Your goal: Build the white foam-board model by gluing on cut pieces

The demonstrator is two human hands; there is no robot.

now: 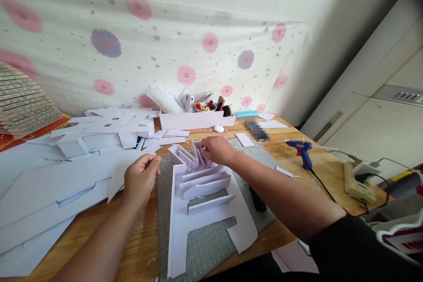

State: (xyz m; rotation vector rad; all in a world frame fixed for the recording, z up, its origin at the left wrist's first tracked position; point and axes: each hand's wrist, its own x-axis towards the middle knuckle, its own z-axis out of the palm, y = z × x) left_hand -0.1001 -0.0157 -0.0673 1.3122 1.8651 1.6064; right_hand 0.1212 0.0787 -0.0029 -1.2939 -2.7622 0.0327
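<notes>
A white foam-board model (180, 216) lies flat in front of me, with several upright strips standing across it. My right hand (218, 150) is at its far end, fingers closed on the edge of an upright white foam-board strip; the fingertips are partly hidden. Left of the model, my left hand (142, 175) is raised a little, thumb and fingers pinched together. Whether anything small sits in that pinch is not visible. Beneath the model is a grey-green cutting mat (211, 242). A dark, black-handled object (257, 199) lies on the mat under my right forearm.
White board sheets and offcuts (56, 185) are heaped at left. A white tool box (191, 120) stands against the wall. At right lie a blue glue gun (302, 152) with its cord and a power strip (358, 185). Small white scraps dot the wooden table (284, 141).
</notes>
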